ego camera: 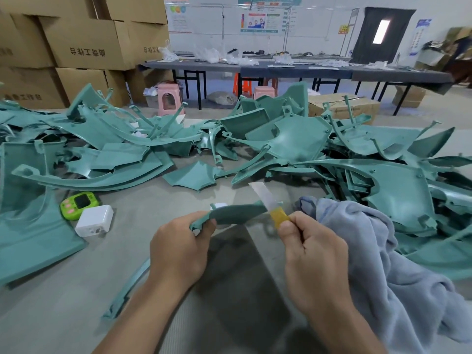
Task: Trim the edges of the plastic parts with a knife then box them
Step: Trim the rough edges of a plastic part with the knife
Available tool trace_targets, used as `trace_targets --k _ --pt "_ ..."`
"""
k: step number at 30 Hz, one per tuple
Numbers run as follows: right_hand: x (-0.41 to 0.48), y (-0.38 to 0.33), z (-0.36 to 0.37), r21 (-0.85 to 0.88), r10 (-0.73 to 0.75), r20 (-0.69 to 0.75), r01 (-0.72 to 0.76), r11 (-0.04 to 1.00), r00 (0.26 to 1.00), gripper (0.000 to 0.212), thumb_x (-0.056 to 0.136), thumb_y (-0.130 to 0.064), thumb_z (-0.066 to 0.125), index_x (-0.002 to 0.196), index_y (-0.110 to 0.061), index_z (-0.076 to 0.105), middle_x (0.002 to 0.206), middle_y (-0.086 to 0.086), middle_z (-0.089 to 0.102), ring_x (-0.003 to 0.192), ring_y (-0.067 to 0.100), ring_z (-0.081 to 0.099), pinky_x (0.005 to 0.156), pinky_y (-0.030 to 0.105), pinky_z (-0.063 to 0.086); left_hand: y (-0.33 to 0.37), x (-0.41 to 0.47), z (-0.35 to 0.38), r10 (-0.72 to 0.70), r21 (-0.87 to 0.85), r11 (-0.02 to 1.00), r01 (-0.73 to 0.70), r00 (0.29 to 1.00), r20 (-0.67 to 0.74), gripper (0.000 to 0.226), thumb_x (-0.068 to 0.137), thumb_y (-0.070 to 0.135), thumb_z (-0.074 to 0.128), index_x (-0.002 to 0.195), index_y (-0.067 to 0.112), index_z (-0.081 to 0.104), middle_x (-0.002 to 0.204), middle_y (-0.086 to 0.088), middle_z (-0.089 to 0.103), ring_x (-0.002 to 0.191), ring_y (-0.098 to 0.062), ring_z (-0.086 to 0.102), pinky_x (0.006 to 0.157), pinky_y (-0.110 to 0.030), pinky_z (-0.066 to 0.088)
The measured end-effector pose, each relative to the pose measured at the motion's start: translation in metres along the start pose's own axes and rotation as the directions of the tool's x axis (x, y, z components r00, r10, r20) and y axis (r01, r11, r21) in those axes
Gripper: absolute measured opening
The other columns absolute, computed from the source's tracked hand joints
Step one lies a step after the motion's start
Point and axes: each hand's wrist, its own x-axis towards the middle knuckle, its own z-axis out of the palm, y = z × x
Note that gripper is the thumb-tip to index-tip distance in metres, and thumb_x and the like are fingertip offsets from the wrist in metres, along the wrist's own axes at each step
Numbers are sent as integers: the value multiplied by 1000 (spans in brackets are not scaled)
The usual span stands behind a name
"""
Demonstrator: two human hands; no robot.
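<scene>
Pinching one end of a small curved teal plastic part (235,213), the left hand (178,251) has its grip closed tight: thumb on top, fingers curled underneath. The part is held up off the surface, btwn the two hands, at centre of view. The right hand (314,254) is fisted round the yellow handle of a utility knife (260,195), thumb pressed along the handle. The pale blade points up and away and sits against the right-hand end of the part.

Under the hands lies a grey counter (76,290) w/ a darker patch straight below. A thin teal plastic strip (127,290) lies just left of the left forearm. A big heap of teal moulded plastic panels (293,139) sprawls across the far side, edge to edge. A crumpled grey-blue fleece cloth (383,251) lies at right, touching the heap. At left, a bright green handheld gadget (79,201) sits just beside a white plug-in charger block (94,221).

Bkgd: stacked brown cardboard boxes (84,44) at upper left, and a pink plastic stool (168,98) on the floor behind the heap. Long dark-topped tables (281,70) carry clear bags and small bits too blurred to name. Colour posters (259,21) hang on the white wall, and a dark curtain (383,31) hangs farther right.
</scene>
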Motion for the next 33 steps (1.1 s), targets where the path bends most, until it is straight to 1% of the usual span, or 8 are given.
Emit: trace_targets --k 3,7,14,19,23,26,28,33 --pt "9 6 -6 -58 96 -72 -101 993 993 38 99 -27 57 62 -18 49 47 -4 48 52 14 46 54 35 29 0 0 0 2 12 1000 -2 1000 5 44 96 36 64 59 51 46 53 14 51 56 -4 48 48 -25 27" --pt "7 -1 -11 126 -9 13 7 992 1000 32 92 -30 56 63 -16 50 49 -6 46 48 11 39 48 26 32 -1 0 1 -11 7 1000 11 1000 -3 44 96 38 64 56 49 50 50 14 49 53 -7 46 47 -26 25" --pt "22 15 -17 132 158 19 -159 978 987 31 92 -18 59 63 -11 50 45 5 44 50 32 44 51 53 46 -2 -2 2 -9 12 1000 9 1000 -4 18 96 39 63 81 37 73 53 19 49 55 -4 46 48 -23 26" --pt "14 10 -11 284 73 110 -102 953 991 23 82 -32 54 62 -19 56 44 -5 39 45 9 32 50 31 29 -1 0 1 -22 -25 999 22 1000 10 26 96 39 62 70 41 59 55 17 53 56 -4 49 49 -25 28" --pt "24 20 -11 162 194 53 -200 966 980 20 78 -29 50 62 -19 57 42 -6 42 48 16 39 49 40 40 -3 3 1 -80 -28 996 81 997 11 46 92 44 67 55 23 50 46 7 46 48 -10 44 47 -29 28" --pt "25 21 -12 424 275 72 -279 862 959 21 80 -26 54 67 -10 61 46 0 41 49 19 33 45 49 39 -4 8 1 -225 -214 951 224 974 19 66 86 53 70 45 12 39 37 5 34 37 -16 31 46 -33 27" --pt "24 16 -12 583 248 129 -276 764 960 22 88 -19 59 70 -7 64 50 4 47 50 19 36 46 42 33 -4 11 1 -311 -292 895 337 941 131 58 90 54 65 57 7 59 42 9 58 40 -9 52 50 -30 37" --pt "18 0 -8 657 188 521 -532 534 832 15 84 -15 72 71 -11 80 90 1 76 87 15 65 84 32 54 1 7 -2 -329 -97 924 369 899 289 62 86 63 66 59 9 55 43 4 57 43 -9 54 49 -32 37"
